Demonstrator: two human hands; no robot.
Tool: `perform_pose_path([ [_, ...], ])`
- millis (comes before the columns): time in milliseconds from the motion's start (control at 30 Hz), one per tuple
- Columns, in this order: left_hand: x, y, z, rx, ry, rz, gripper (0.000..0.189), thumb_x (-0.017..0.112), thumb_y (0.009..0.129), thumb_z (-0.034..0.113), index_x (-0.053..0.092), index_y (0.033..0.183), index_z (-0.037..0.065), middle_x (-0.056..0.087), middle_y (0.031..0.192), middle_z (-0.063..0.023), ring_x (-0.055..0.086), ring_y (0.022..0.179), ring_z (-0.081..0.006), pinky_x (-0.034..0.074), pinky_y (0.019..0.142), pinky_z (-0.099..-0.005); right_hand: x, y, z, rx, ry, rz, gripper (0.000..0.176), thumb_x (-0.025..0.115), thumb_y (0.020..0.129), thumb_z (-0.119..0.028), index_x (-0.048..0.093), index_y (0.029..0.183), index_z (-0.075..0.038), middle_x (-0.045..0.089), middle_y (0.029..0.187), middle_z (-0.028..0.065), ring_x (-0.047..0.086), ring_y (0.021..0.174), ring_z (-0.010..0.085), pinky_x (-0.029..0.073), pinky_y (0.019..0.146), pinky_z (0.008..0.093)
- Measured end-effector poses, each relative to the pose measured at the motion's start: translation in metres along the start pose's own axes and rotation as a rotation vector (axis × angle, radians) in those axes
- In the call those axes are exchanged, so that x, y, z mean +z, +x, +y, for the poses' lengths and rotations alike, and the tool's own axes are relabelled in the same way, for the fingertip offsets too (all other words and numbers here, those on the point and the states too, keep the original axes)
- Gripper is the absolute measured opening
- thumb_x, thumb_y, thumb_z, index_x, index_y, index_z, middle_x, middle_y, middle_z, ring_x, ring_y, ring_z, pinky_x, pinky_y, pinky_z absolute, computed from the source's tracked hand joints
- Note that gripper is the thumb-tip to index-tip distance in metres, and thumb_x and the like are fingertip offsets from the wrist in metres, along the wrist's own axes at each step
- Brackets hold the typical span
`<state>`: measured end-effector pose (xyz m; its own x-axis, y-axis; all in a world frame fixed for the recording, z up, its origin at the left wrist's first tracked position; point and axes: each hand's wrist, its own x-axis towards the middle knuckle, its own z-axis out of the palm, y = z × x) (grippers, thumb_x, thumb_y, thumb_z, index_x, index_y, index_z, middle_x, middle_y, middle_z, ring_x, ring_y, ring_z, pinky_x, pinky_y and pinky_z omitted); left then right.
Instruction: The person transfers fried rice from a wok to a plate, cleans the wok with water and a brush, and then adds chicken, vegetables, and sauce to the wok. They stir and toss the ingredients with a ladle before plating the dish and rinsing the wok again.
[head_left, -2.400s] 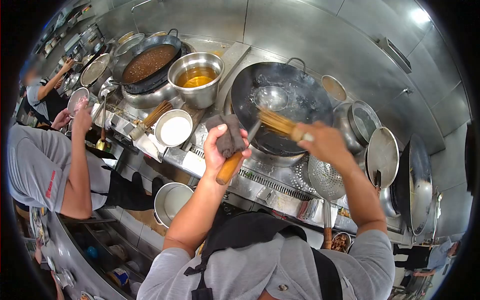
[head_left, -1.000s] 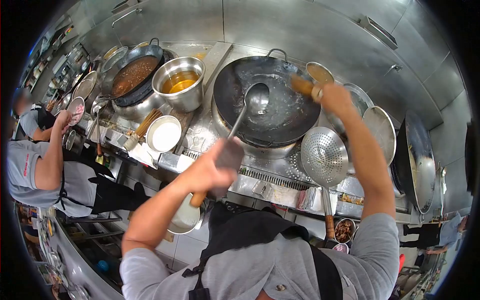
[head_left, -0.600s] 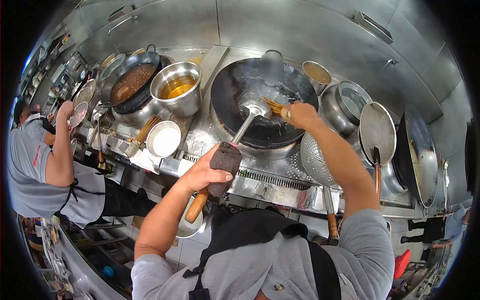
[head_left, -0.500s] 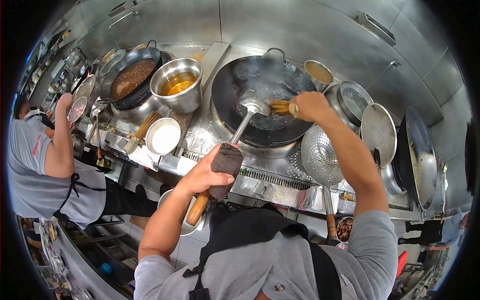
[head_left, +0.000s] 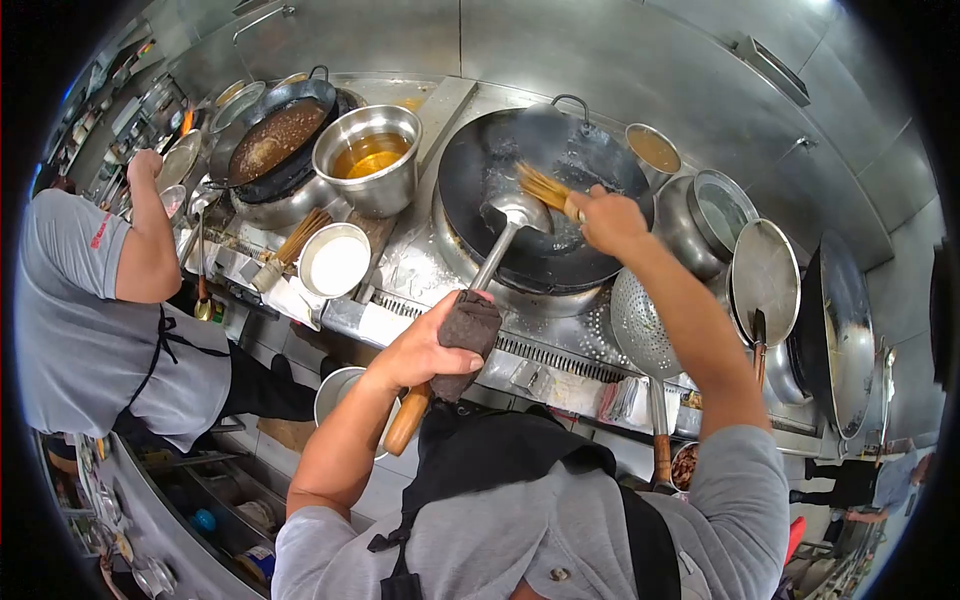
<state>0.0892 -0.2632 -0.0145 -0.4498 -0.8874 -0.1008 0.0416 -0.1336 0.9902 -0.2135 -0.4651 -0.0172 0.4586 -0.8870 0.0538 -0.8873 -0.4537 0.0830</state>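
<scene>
My left hand is closed round a dark folded cloth and the ladle's handle, whose wooden end sticks out below. The ladle's bowl is inside the large black wok. My right hand grips a bamboo brush, its bristles just above the ladle's bowl, pointing left. Wet residue shows on the wok's inner surface. A perforated strainer lies on the stove's edge below my right forearm.
Left of the wok stand a steel pot of amber liquid, a bowl of white contents, another brush and a wok of brown liquid. A co-worker stands at far left. Strainers and a tilted wok are at right.
The brush in my right hand has moved up and left within the wok, and its bristles now tilt upward. The co-worker's raised arm has shifted. The whole view has shifted slightly.
</scene>
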Motion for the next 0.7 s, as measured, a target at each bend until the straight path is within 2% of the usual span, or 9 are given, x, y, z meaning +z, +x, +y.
perform_pose_path([
  [67, 0.000, -0.004, -0.002, 0.079, 0.029, 0.008, 0.074, 0.077, 0.070, 0.009, 0.047, 0.137, 0.008, 0.058, 0.107, -0.0003, 0.054, 0.100, -0.0120, 0.045, 0.090, -0.0296, 0.030, 0.014, 0.001, 0.013, -0.077, -0.099, 0.046, 0.071, 0.083, -0.026, 0.059, 0.127, -0.018, 0.062, 0.109, 0.0164, 0.068, 0.094, 0.0364, 0.054, 0.083, 0.0481],
  [200, -0.010, -0.037, -0.019, 0.039, -0.023, 0.054, 0.079, 0.079, 0.068, 0.014, 0.046, 0.139, 0.006, 0.058, 0.113, -0.0032, 0.054, 0.105, -0.0152, 0.043, 0.096, -0.0310, 0.020, -0.016, 0.003, -0.027, 0.054, -0.070, 0.045, 0.072, 0.081, -0.022, 0.062, 0.124, -0.017, 0.063, 0.109, 0.0162, 0.068, 0.096, 0.0357, 0.054, 0.085, 0.0475],
  [267, -0.019, -0.065, -0.038, -0.024, 0.072, 0.024, 0.081, 0.081, 0.067, 0.018, 0.046, 0.139, 0.006, 0.057, 0.122, -0.0056, 0.054, 0.113, -0.0172, 0.042, 0.100, -0.0330, 0.008, -0.026, 0.016, -0.070, 0.070, -0.081, 0.042, 0.071, 0.081, -0.022, 0.064, 0.122, -0.019, 0.065, 0.108, 0.0153, 0.068, 0.097, 0.0351, 0.055, 0.083, 0.0467],
  [367, -0.028, -0.095, -0.090, -0.181, 0.275, 0.092, 0.080, 0.082, 0.066, 0.022, 0.048, 0.138, 0.010, 0.063, 0.119, -0.0098, 0.060, 0.110, -0.0212, 0.047, 0.096, -0.0336, -0.038, -0.027, 0.039, -0.075, 0.006, -0.135, 0.045, 0.073, 0.080, -0.024, 0.063, 0.124, -0.021, 0.066, 0.108, 0.0146, 0.067, 0.098, 0.0349, 0.054, 0.084, 0.0466],
  [433, -0.032, -0.097, -0.123, -0.290, 0.439, 0.176, 0.078, 0.082, 0.066, 0.024, 0.050, 0.136, 0.012, 0.067, 0.114, -0.0139, 0.066, 0.106, -0.0265, 0.050, 0.093, -0.0351, -0.086, -0.029, 0.030, -0.006, -0.042, -0.032, 0.052, 0.075, 0.080, -0.026, 0.061, 0.131, -0.025, 0.066, 0.109, 0.0146, 0.067, 0.101, 0.0344, 0.054, 0.084, 0.0459],
  [533, -0.050, -0.078, -0.159, -0.344, 0.650, 0.228, 0.073, 0.081, 0.066, 0.024, 0.052, 0.132, 0.013, 0.070, 0.107, -0.0196, 0.069, 0.100, -0.0366, 0.053, 0.090, -0.0401, -0.098, -0.019, 0.026, -0.017, 0.194, 0.401, 0.048, 0.074, 0.080, -0.025, 0.064, 0.126, -0.023, 0.066, 0.108, 0.0147, 0.067, 0.100, 0.0342, 0.054, 0.083, 0.0454],
  [567, -0.055, -0.074, -0.171, -0.266, 0.642, 0.253, 0.072, 0.081, 0.066, 0.026, 0.052, 0.131, 0.013, 0.070, 0.108, -0.0220, 0.067, 0.101, -0.0415, 0.054, 0.089, -0.0433, -0.090, -0.016, 0.019, -0.064, 0.229, 0.409, 0.046, 0.074, 0.080, -0.025, 0.064, 0.124, -0.022, 0.067, 0.108, 0.0142, 0.067, 0.098, 0.0341, 0.054, 0.083, 0.0450],
  [633, -0.062, -0.066, -0.181, -0.263, 0.641, 0.248, 0.073, 0.081, 0.066, 0.027, 0.052, 0.131, 0.013, 0.070, 0.109, -0.0210, 0.067, 0.102, -0.0410, 0.053, 0.090, -0.0433, -0.068, -0.006, -0.005, -0.164, 0.296, 0.425, 0.041, 0.073, 0.080, -0.024, 0.066, 0.120, -0.019, 0.067, 0.107, 0.0132, 0.068, 0.095, 0.0338, 0.055, 0.082, 0.0443],
  [700, -0.063, -0.068, -0.186, -0.280, 0.646, 0.250, 0.073, 0.081, 0.066, 0.027, 0.052, 0.131, 0.013, 0.070, 0.109, -0.0204, 0.068, 0.102, -0.0407, 0.053, 0.091, -0.0435, -0.068, 0.004, -0.017, -0.235, -0.155, 0.047, 0.042, 0.074, 0.080, -0.024, 0.065, 0.121, -0.019, 0.067, 0.108, 0.0121, 0.068, 0.095, 0.0332, 0.055, 0.080, 0.0436],
])
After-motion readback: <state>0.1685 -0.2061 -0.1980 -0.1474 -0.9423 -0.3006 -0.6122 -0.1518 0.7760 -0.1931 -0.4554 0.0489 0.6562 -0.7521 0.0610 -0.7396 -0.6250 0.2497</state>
